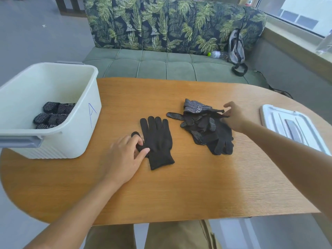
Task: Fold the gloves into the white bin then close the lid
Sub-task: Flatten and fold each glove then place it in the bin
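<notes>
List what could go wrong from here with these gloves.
The left hand pinches only the flat glove's thumb, so a fold may come out crooked. The right hand tugs fingers in the tangled pile, which may drag several gloves along. The lid overhangs the table edge and could get knocked off.

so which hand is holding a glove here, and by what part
The left hand pinches the flat glove at its thumb. The right hand touches the glove pile; a grip cannot be told.
</notes>
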The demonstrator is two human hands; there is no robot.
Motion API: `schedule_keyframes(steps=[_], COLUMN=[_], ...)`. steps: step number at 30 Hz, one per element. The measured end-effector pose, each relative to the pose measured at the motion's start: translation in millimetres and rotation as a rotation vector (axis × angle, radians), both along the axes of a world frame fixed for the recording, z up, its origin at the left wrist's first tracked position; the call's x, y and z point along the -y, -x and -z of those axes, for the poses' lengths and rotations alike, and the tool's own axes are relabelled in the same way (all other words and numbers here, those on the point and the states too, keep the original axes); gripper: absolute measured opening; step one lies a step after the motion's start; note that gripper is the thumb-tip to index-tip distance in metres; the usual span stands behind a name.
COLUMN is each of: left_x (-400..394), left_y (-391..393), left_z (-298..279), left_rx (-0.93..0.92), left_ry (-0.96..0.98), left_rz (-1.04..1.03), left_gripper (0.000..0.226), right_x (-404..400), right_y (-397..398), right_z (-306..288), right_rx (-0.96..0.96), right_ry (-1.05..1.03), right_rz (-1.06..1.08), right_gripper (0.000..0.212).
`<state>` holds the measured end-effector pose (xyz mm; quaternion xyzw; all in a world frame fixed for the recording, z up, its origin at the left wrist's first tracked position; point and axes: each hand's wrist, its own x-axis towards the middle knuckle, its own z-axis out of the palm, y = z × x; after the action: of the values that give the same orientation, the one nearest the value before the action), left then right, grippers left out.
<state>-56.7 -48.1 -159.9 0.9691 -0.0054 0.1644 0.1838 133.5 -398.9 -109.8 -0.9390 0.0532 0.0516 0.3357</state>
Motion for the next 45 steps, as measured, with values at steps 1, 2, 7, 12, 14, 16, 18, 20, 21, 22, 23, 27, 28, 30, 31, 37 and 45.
schedule_keyframes(steps=[1,2,7,12,14,16,18,20,21,22,23,27,28,30,31,37,45], left_x=[0,0,-1,-1,-2,-2,-1,-1,-1,-1,-1,1,1,1,1,0,1], left_y=[0,0,1,-1,-1,0,0,0,1,1,1,3,2,3,3,1,2], left_z=[-1,-1,0,3,4,4,3,2,2,2,1,-1,-2,-1,-1,5,5], left_rx=[-0.001,-0.002,0.001,0.009,0.002,-0.003,-0.007,-0.008,-0.007,-0.005,-0.002,-0.012,-0.015,-0.012,-0.005,-0.007,0.038], left_ry=[-0.006,-0.009,0.007,0.023,0.026,0.028,0.018,0.018,0.023,0.028,0.033,0.075,0.076,0.063,0.056,-0.042,-0.127], left_rz=[-0.001,0.000,0.007,0.009,0.010,0.013,0.014,0.012,0.010,0.012,0.012,-0.046,-0.068,-0.093,-0.098,-0.191,-0.185], left_gripper=[0.022,0.022,0.022,0.020,0.020,0.021,0.021,0.021,0.020,0.020,0.019,0.022,0.024,0.025,0.025,0.021,0.030], right_x=[-1,-1,-9,-28,-38,-48,-56,-65,-70,-74,-80,-107,-113,-127,-133,-165,-185], right_y=[-1,-3,-11,-2,8,20,32,40,42,43,44,50,51,50,49,33,48], right_z=[1,0,-27,-82,-106,-125,-140,-153,-158,-163,-167,-173,-171,-165,-160,-128,-120], right_rx=[0.017,0.025,0.134,0.141,0.195,0.246,0.291,0.385,0.463,0.548,0.620,0.709,0.704,0.690,0.680,0.589,0.589], right_ry=[0.009,0.024,0.077,0.295,0.384,0.433,0.449,0.428,0.410,0.392,0.379,0.337,0.327,0.312,0.303,0.234,0.075], right_rz=[0.009,0.017,0.008,-0.098,-0.142,-0.183,-0.202,-0.204,-0.203,-0.203,-0.207,-0.275,-0.298,-0.340,-0.358,-0.421,-0.492], right_gripper=[0.053,0.050,0.035,0.040,0.034,0.028,0.029,0.029,0.028,0.026,0.024,0.022,0.022,0.021,0.020,0.015,0.016])
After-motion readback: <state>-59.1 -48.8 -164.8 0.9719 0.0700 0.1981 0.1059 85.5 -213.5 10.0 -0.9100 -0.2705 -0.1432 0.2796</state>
